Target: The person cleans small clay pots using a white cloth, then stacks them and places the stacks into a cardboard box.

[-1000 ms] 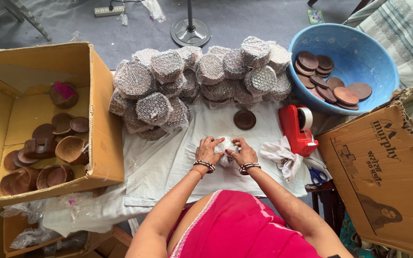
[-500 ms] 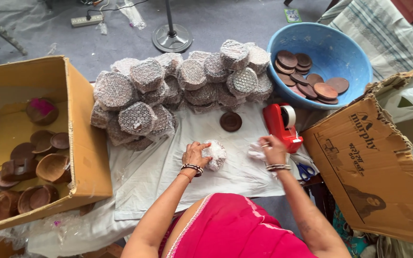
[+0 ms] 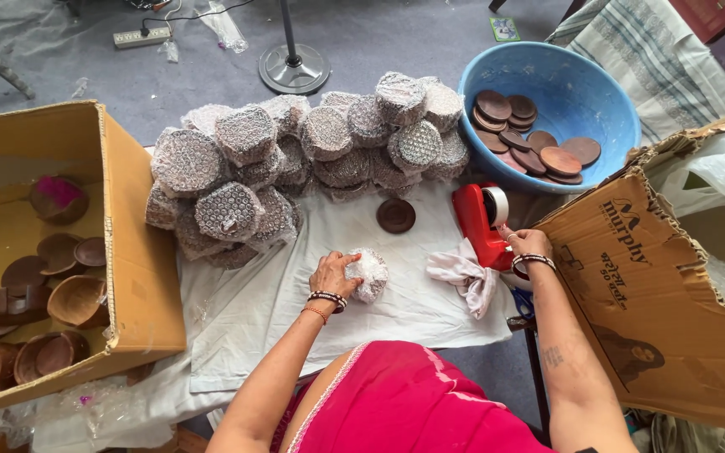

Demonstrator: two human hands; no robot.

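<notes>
Bubble-wrapped bundle [image 3: 368, 274] gripped under left hand [image 3: 334, 274], right hand [image 3: 526, 245] apparently pinching tape at red dispenser [image 3: 482, 223]

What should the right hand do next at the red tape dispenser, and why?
Probably pull a short strip of tape free. The right hand is at the red tape dispenser, while the left hand presses down a bubble-wrapped bundle on the white cloth, seemingly keeping the wrap closed; no tape shows on it.

Grey floor [image 3: 379, 33] under soft daylight, fan stand base [image 3: 294, 67], white power strip [image 3: 142, 36] beyond.
</notes>
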